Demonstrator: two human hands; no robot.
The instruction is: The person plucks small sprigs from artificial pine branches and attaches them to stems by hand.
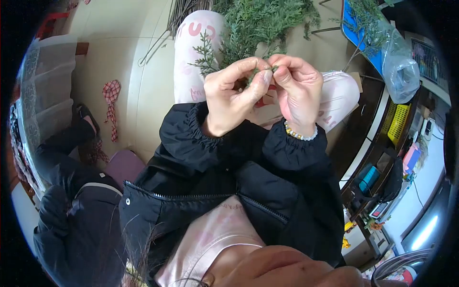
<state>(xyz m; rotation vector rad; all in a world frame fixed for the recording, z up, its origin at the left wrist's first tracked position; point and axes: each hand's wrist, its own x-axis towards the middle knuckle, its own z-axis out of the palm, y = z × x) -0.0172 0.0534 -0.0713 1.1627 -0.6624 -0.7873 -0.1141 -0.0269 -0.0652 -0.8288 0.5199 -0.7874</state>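
Observation:
My left hand point(234, 93) is closed in a pinch, with a small green sprig point(251, 77) between thumb and fingers. Its fingertips meet those of my right hand point(299, 88), which wears a beaded bracelet and pinches the same greenery at its tip. The exact grip point is partly hidden by the fingers. A leafy sprig point(204, 53) sticks out to the left beyond my left hand. Behind both hands, a large heap of green branches point(260, 24) lies between and beyond my knees.
Thin brown stems point(186, 12) lie beside the heap. A blue stool or chair point(354, 36) at the upper right bears greenery and a clear plastic bag point(401, 67). A dark-clothed person point(91, 225) is at the lower left. Checked cloth point(111, 103) lies on the floor.

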